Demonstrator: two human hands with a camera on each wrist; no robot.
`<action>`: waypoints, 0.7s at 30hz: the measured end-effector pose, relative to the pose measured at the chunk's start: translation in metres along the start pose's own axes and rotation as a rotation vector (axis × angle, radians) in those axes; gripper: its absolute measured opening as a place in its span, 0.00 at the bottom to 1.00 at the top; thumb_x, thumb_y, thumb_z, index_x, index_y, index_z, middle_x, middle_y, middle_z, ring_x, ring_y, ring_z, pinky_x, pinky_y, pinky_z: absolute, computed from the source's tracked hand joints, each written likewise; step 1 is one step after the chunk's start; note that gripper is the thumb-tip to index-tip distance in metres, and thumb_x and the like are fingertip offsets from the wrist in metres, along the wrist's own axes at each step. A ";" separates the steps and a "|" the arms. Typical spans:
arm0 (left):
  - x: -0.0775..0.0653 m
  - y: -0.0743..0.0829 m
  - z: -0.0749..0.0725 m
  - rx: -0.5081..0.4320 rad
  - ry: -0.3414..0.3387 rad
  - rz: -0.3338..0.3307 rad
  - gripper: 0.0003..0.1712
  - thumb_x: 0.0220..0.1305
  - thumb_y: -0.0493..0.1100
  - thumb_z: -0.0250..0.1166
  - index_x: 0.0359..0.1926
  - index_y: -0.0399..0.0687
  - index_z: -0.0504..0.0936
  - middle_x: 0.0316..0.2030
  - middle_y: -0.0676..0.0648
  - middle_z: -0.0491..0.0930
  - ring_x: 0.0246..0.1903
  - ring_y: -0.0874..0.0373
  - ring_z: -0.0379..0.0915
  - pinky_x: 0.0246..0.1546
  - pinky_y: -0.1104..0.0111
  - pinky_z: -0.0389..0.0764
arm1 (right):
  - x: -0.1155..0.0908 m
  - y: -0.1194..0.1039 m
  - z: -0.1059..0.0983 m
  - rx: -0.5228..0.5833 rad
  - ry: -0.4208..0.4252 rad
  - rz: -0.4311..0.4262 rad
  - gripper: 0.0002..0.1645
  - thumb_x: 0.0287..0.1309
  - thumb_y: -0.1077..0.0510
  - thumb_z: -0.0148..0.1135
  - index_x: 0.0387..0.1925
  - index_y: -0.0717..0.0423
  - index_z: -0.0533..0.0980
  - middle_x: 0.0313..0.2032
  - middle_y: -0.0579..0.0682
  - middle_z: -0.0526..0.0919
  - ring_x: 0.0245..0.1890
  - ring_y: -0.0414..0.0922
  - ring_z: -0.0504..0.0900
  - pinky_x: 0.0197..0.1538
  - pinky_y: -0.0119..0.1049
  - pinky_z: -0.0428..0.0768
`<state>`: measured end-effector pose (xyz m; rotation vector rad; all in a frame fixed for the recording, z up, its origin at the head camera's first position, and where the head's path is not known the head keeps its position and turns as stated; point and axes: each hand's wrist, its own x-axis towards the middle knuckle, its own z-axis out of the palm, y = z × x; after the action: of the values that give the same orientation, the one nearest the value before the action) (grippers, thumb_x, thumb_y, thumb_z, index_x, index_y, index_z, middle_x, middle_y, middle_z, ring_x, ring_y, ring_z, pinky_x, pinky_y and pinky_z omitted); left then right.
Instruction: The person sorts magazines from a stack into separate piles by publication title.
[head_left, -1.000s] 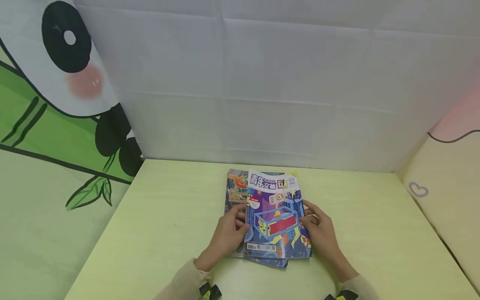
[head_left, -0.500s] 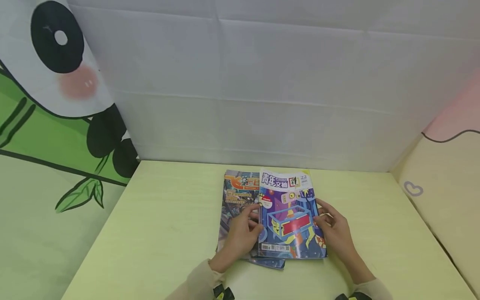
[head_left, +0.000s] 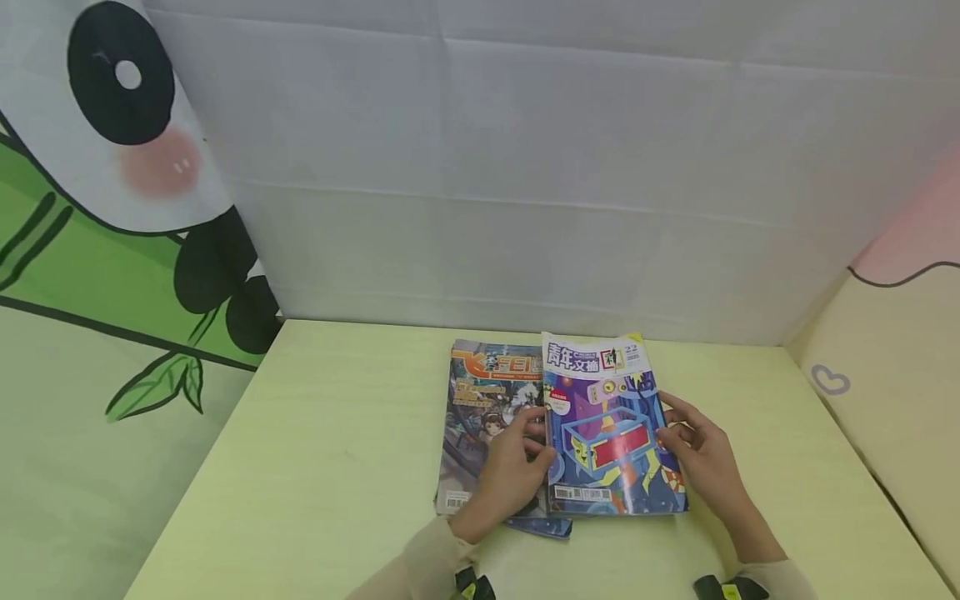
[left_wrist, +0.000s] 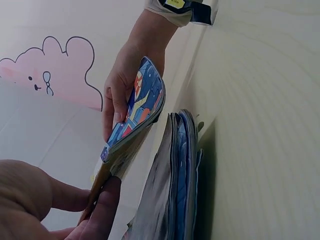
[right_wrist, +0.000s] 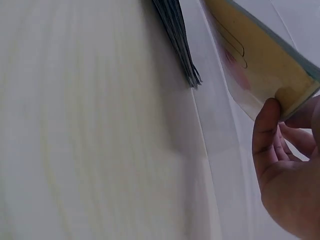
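Note:
A blue and purple magazine with a white title band is held between two hands, facing up. My left hand pinches its left edge, thumb on the cover and fingers beneath. On the opposite edge, my right hand pinches it the same way; the pale back cover shows in the right wrist view. A stack of magazines lies on the table, and the left wrist view shows a gap between it and the held one. Its top magazine, dark with an orange title, is partly covered by my left hand.
The pale yellow table extends to both sides. A white wall sheet stands along its back edge. Printed panels with a panda-like figure at left and a small heart at right flank it.
Both hands have carried the blue and purple magazine to the right, off most of the stack. More of the orange-titled magazine beneath has come into view. The grip stays the same.

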<state>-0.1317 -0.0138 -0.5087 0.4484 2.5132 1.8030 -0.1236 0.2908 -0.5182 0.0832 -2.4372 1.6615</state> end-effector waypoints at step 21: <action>0.012 0.018 0.035 -0.154 -0.016 -0.046 0.34 0.69 0.29 0.73 0.73 0.38 0.76 0.54 0.40 0.86 0.43 0.53 0.88 0.36 0.71 0.87 | 0.003 0.006 -0.043 -0.073 -0.004 -0.017 0.29 0.82 0.65 0.61 0.79 0.65 0.70 0.48 0.36 0.80 0.39 0.36 0.81 0.41 0.23 0.85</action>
<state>-0.1327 0.0264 -0.5015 0.3943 2.3320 1.9484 -0.1218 0.3335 -0.5082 0.0976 -2.4899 1.5655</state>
